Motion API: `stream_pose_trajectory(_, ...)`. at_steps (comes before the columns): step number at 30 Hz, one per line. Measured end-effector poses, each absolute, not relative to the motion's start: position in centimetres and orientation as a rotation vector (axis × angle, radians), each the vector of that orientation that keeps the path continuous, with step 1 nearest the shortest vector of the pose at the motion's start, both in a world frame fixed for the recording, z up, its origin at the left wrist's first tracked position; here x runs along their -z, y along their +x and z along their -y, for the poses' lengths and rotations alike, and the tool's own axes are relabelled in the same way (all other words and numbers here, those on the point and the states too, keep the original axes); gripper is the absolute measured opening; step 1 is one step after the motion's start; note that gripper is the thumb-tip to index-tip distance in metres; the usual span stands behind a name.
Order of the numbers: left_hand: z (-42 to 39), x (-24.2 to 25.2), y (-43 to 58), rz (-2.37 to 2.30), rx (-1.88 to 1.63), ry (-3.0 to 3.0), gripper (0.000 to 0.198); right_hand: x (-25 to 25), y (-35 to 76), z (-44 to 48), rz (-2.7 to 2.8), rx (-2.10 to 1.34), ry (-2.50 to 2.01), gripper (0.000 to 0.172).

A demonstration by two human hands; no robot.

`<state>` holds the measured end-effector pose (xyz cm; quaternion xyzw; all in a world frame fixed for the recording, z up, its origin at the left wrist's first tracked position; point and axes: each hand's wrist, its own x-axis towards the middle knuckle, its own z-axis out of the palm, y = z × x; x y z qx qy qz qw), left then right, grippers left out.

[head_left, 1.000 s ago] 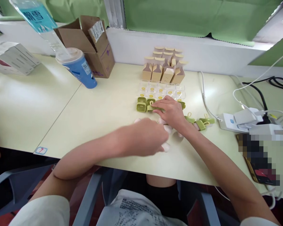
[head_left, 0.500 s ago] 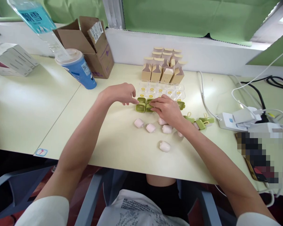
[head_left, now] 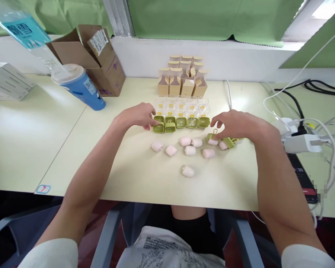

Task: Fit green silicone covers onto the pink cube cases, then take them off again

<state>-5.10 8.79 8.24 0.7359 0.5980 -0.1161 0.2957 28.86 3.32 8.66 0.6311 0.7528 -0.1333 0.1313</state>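
My left hand (head_left: 143, 116) rests at the left end of a row of small green cases. Its fingers are partly curled and apart, with a fingertip touching the leftmost green case (head_left: 158, 127). Beside that stands a second green case (head_left: 170, 126) with a similar raised part; several open green trays (head_left: 192, 123) continue to the right. My right hand (head_left: 234, 124) is over a green cap with a loop (head_left: 212, 137) on a pale pink piece, thumb and fingers spread around it, not closed. Another green-capped pink piece (head_left: 226, 143) lies under the hand. Several pale pink barrel-shaped pieces (head_left: 190, 150) lie in front.
Clear plastic cups (head_left: 181, 106) stand in rows behind the cases, with small open cardboard boxes (head_left: 175, 85) behind them. At left are a blue cup (head_left: 85, 91), a bottle (head_left: 28, 35) and a carton (head_left: 108, 70). Cables, a charger (head_left: 304, 143) and a phone (head_left: 303, 178) lie right.
My right hand has moved right, from the green cases to the capped pink pieces. My left hand stays by the leftmost case. The view has shifted slightly.
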Motion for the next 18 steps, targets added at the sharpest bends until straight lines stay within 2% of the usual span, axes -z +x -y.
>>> stream_pose_trajectory(2, -8.8, -8.3, -5.0, -1.589, 0.303, 1.948, 0.083, -7.8, 28.7, -3.7, -2.167, 0.389, 1.779, 0.044)
stream_pose_trajectory(7, -8.9, -8.4, -5.1, -1.58, 0.292, 1.924, 0.071, -5.9, 28.4, -4.3, -2.261, 0.379, 1.714, 0.035)
stream_pose_trajectory(10, -9.0, -8.3, -5.1, -1.576, 0.278, 1.932, 0.073, -5.5, 28.4, -4.3, -2.294, 0.403, 1.705, 0.034)
stream_pose_trajectory(14, -9.1, -8.0, -5.1, -1.569, 0.261, 1.935, 0.074, -6.6, 28.6, -4.2, -2.224, 0.482, 1.762, 0.03)
stream_pose_trajectory(18, -9.0, -8.1, -5.5, -1.607, 0.256, 2.001, 0.07, -8.9, 29.9, -3.9, -2.37, 0.622, 1.908, 0.033)
